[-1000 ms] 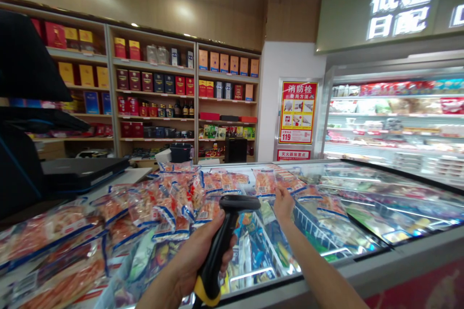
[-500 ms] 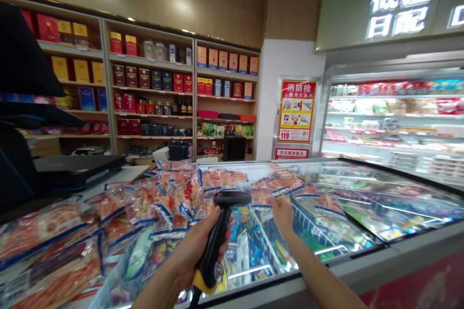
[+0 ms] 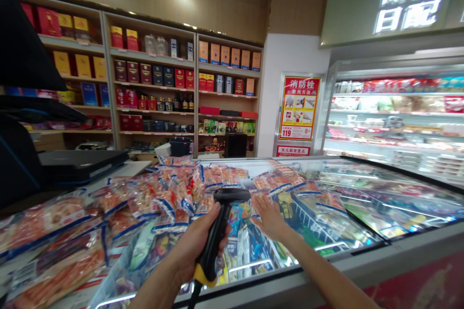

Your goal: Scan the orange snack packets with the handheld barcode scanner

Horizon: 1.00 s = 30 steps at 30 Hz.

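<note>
My left hand (image 3: 194,241) is wrapped round the handle of a black and yellow barcode scanner (image 3: 214,239). The scanner's head points forward over the chest freezer, and its cable hangs down below. My right hand (image 3: 268,218) has its fingers stretched out above the freezer's glass, right of the scanner. Its fingertips are close to a clear bag of pinkish food with a blue edge (image 3: 273,181); whether they touch it I cannot tell. Many similar bags (image 3: 170,186) are spread over the glass, and a larger one (image 3: 68,270) lies at the near left.
Colourful packets and a white wire basket (image 3: 315,224) show through the freezer glass. A black device (image 3: 79,164) stands on a counter at left. Shelves of boxed goods (image 3: 154,75) line the back wall, beside a red and yellow poster (image 3: 299,108). A lit refrigerated display (image 3: 391,116) is at right.
My right hand has moved slightly left and opened from closed fingers to outstretched ones. A dark yellow packet shows where it was. My left hand keeps the scanner in about the same place.
</note>
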Available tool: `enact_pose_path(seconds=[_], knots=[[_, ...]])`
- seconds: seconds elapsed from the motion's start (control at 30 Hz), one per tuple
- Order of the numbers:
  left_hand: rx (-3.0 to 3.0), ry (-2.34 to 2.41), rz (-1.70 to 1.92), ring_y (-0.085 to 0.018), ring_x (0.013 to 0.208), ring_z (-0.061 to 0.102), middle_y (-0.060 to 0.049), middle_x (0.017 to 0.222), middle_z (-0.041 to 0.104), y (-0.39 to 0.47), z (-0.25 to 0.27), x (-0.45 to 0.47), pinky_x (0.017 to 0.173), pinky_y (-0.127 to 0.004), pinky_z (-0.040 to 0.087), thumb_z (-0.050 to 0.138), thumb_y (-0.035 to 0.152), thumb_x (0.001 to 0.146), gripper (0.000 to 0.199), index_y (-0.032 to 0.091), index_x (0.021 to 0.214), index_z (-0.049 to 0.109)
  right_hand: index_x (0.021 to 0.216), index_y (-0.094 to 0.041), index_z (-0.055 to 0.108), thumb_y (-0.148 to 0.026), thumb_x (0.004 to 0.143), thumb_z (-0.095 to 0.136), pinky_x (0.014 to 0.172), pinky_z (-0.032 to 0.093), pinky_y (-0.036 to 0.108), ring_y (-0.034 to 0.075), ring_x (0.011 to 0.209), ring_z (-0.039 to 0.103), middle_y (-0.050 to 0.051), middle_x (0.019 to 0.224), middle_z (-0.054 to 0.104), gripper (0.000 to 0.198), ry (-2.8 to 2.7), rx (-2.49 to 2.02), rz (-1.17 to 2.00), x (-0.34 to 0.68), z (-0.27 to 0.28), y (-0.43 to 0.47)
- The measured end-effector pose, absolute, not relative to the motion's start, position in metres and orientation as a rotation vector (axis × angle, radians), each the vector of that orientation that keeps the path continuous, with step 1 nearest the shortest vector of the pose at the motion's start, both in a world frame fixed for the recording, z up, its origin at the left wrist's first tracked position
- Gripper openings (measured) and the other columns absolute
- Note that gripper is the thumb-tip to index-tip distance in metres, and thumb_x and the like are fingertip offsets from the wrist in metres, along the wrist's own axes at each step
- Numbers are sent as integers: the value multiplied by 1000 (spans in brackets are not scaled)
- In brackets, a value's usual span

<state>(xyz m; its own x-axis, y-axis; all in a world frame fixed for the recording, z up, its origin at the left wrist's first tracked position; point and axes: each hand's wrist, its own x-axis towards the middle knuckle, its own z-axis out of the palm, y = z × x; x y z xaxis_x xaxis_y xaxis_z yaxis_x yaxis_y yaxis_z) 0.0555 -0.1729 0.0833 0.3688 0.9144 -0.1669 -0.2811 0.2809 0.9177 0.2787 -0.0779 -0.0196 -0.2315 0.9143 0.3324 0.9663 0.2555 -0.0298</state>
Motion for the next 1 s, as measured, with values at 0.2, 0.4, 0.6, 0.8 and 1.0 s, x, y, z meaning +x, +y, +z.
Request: enact_pose_path(seconds=[0.2,0.4,0.6,0.8,1.0], knots=[[945,800,929,-6,36,42,0,54,53,-171,80,51,35,-18,32,46,52,68,38,14,70,51,127,-30,24,-54,76,22,90,15,55,28,123,13,3,135,24,56,-2256,-1733,-330,281,-19,-76],[945,825,970,-5,35,41,2,51,51,-173,82,51,35,-17,31,46,53,67,39,14,68,50,120,-35,35,-56,74,28,88,16,57,30,122,16,4,134,25,51,-2206,-1759,-356,272,-19,-80],[952,806,936,-6,37,42,1,53,52,-172,79,45,36,-18,33,48,52,66,38,14,68,50,107,-30,51,-49,76,31,83,31,44,25,110,38,7,122,43,41,-1913,-1777,-357,284,-15,-74],[931,827,968,-5,35,40,2,50,52,-179,81,39,35,-17,31,50,48,66,34,15,63,48,57,-15,61,-47,71,39,54,38,29,21,61,57,12,60,62,41,-1551,-1984,-103,320,-23,-50],[950,864,907,-6,32,39,3,38,44,-184,84,36,34,-17,30,45,55,66,40,15,58,48,58,-17,59,-40,74,33,51,37,25,17,54,56,5,56,62,38,-1320,-1599,-24,311,-10,-39]])
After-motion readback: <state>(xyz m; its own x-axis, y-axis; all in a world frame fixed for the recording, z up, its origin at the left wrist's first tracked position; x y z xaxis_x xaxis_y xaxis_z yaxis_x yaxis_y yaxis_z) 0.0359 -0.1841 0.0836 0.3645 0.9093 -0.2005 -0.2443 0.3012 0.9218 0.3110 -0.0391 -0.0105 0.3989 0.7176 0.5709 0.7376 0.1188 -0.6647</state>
